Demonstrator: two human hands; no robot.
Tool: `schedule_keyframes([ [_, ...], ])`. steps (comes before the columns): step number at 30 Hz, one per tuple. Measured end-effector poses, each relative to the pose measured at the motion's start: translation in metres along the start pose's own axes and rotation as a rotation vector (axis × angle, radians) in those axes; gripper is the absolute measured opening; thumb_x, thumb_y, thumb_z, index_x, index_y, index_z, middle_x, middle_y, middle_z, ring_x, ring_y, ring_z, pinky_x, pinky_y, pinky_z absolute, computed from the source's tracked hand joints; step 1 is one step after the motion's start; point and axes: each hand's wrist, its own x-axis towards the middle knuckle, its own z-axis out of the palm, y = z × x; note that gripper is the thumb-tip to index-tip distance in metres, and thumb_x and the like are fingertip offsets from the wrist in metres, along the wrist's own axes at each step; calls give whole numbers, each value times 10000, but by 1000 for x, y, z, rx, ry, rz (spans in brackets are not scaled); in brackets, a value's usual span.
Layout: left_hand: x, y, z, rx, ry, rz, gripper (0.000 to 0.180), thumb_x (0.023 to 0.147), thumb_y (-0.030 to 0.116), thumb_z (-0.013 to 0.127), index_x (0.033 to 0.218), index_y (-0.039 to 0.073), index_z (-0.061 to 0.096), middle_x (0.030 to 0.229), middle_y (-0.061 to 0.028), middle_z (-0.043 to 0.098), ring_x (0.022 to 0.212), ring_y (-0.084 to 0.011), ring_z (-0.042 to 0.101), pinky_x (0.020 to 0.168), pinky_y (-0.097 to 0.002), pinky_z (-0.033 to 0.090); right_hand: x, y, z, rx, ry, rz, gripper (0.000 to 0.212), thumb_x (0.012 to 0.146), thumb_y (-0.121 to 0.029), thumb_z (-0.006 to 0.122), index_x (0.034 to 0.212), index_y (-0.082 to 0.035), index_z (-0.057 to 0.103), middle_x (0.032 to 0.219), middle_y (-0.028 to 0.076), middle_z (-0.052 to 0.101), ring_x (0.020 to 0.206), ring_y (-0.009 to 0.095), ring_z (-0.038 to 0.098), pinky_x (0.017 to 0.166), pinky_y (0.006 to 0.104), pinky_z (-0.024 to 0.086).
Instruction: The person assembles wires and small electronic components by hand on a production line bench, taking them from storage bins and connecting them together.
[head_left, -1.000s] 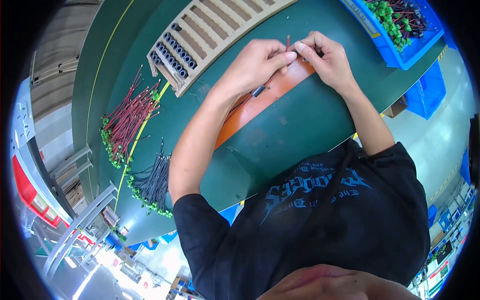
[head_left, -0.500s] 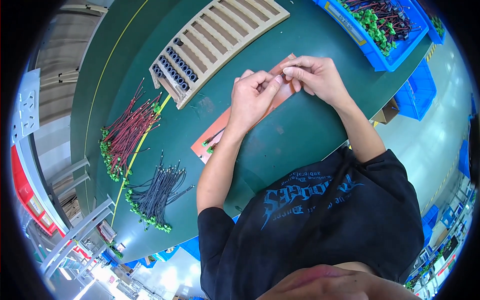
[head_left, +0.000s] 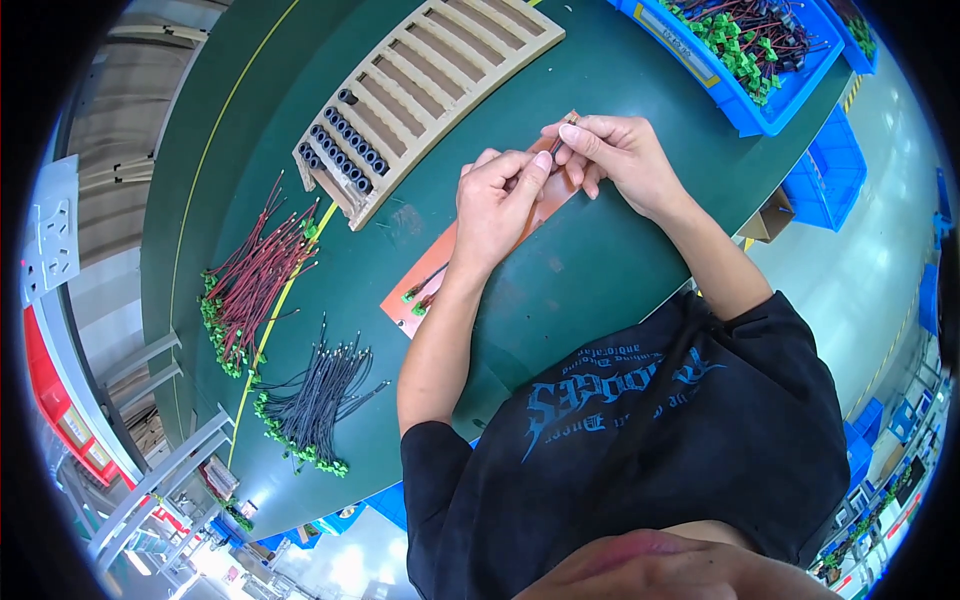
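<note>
My left hand (head_left: 500, 205) and my right hand (head_left: 625, 165) meet over the far end of an orange board (head_left: 428, 262), fingers pinched close together. Between the fingertips shows a thin dark wire end (head_left: 556, 148); its exact shape is mostly covered. At the board's near end, two green connectors (head_left: 415, 298) lie beside my left forearm, with dark and reddish wires running from them under that arm toward the hands.
A tan slotted rack (head_left: 400, 140) holds rows of black ring-ended cylinders (head_left: 350, 145). Left lie a bundle of red wires (head_left: 255, 275) and a bundle of black wires (head_left: 318, 395), both with green connectors. A blue bin (head_left: 745, 118) of wired parts stands at the far right.
My right fingers have shifted slightly and spread a little, and a dark wire end now shows between both hands. The whole view has tilted slightly; the bundles and rack stay put.
</note>
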Motion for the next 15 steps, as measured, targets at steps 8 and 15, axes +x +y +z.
schedule_keyframes([
  [8,2,2,-2,-120,-64,-63,261,978,206,667,796,25,714,675,2,636,729,-105,506,680,-290,423,3,3,-3,122,-34,53,339,1061,-237,529,1177,49,668,846,58,667,685,79,615,527,214,514],
  [15,3,1,-4,-125,-79,-68,262,979,199,667,791,21,709,682,-2,642,735,-110,518,696,-289,434,5,2,-1,213,-52,86,361,1072,-240,496,1191,65,647,848,72,666,690,90,614,518,220,517],
])
